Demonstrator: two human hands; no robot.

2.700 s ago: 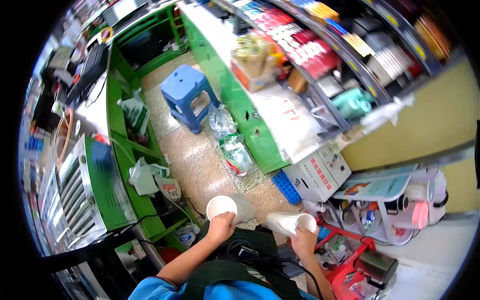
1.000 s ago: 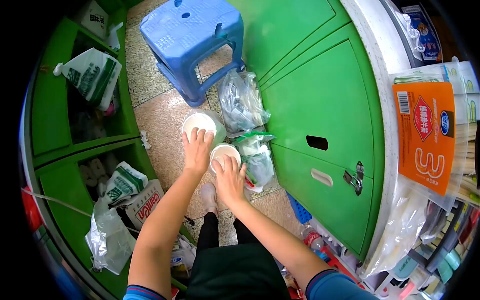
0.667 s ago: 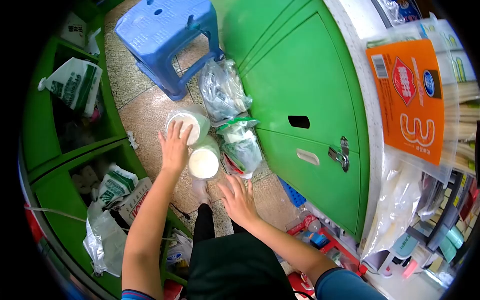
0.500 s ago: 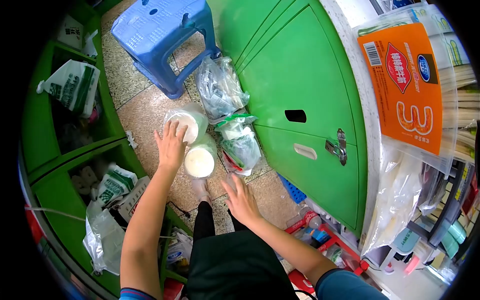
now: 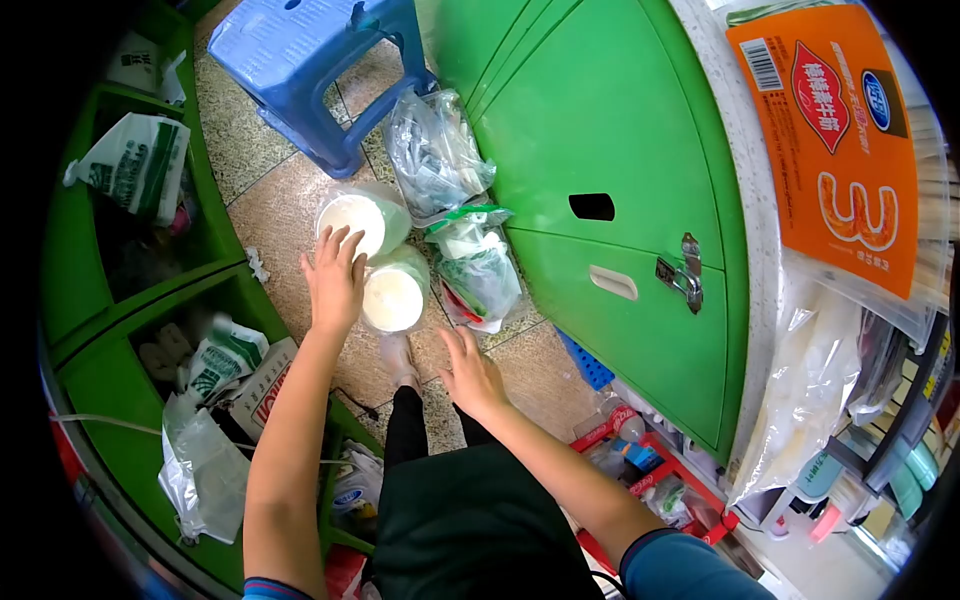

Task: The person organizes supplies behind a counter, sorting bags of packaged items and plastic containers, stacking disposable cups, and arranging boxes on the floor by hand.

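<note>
Two whitish stacks of cups in clear plastic stand side by side on the tiled floor. My left hand [image 5: 335,277], fingers spread, is at the near edge of the farther stack [image 5: 357,222]; whether it touches the stack I cannot tell. The nearer stack [image 5: 393,298] lies just right of my left hand, above my shoe. My right hand [image 5: 471,372] hangs open over the floor, apart from both stacks, with nothing in it. Right of the stacks lie a clear bag [image 5: 480,275] with green trim and a grey-filled plastic bag [image 5: 432,150].
A blue stool [image 5: 315,75] stands beyond the stacks. Green cabinet doors [image 5: 620,170] rise on the right, below a counter holding an orange-labelled package [image 5: 830,140]. Green shelves [image 5: 110,370] with bags line the left. A red rack [image 5: 650,455] is at lower right.
Both hands were on the tops of the two stacks. My right hand has come off the nearer stack and moved right. My left hand has shifted to the near edge of the farther one.
</note>
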